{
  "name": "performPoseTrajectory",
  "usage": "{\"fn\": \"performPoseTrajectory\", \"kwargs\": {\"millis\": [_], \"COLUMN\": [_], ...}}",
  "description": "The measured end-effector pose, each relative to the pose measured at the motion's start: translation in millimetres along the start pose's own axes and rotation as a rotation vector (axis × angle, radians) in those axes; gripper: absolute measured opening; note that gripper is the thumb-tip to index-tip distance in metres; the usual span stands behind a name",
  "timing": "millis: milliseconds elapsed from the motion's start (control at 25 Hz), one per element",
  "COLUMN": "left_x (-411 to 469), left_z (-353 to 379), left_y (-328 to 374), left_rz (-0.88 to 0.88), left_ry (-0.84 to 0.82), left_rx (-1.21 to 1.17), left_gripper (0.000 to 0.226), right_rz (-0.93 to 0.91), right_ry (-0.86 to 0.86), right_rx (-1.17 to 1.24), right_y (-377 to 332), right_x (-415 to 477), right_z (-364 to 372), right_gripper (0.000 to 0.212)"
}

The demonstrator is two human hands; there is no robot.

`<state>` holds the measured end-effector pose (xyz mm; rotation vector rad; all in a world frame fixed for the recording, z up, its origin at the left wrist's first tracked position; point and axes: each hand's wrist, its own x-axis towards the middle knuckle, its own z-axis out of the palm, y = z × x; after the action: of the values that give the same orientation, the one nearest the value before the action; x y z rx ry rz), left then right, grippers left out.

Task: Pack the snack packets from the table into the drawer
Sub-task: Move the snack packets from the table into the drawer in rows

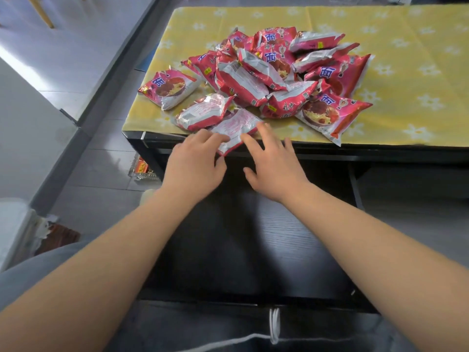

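The left hand (195,161) is laying fingers on the nearest packet (234,129) — thumb possibly pinching underneath. It is lying just ahead, long axis slanting away rightward; the right hand (272,166), fingers spread, is touching its right edge.
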<state>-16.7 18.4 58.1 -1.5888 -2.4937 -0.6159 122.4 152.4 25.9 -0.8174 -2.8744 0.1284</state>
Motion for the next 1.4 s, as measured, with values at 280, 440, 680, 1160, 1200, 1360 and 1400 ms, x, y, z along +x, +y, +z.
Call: {"fn": "performPoseTrajectory", "kwargs": {"millis": [280,440,680,1160,1200,1360,1400], "left_x": [71,89,85,16,8,-18,-22], "left_z": [10,17,10,-28,-28,-30,-30], "left_y": [-28,-40,-49,-29,-25,-6,-3], "left_rz": [-0.104,-0.112,-0.067,-0.544,-0.606,-0.734,-0.740], "left_ry": [-0.188,-0.307,-0.204,-0.084,-0.108,-0.210,-0.228], "left_rx": [0.241,0.199,0.211,-0.662,-0.768,-1.097,-1.139], "left_gripper": [0.084,0.091,0.071,0.041,0.042,0.041,0.040], "right_rz": [-0.071,-0.003,-0.008,0.422,0.476,0.602,0.614], "right_ry": [-0.012,0.003,0.089,0.144,0.112,-0.063,-0.108], "right_rx": [-0.050,-0.071,-0.113,0.969,1.057,1.442,1.473], "right_y": [-6,-9,-12,-5,-5,-6,-7], "right_x": [56,69,66,-2,-8,-35,-40], "right_z": [20,22,11,-44,-43,-46,-49], "right_gripper": [0.086,0.082,0.059,0.027,0.025,0.027,0.029]}}
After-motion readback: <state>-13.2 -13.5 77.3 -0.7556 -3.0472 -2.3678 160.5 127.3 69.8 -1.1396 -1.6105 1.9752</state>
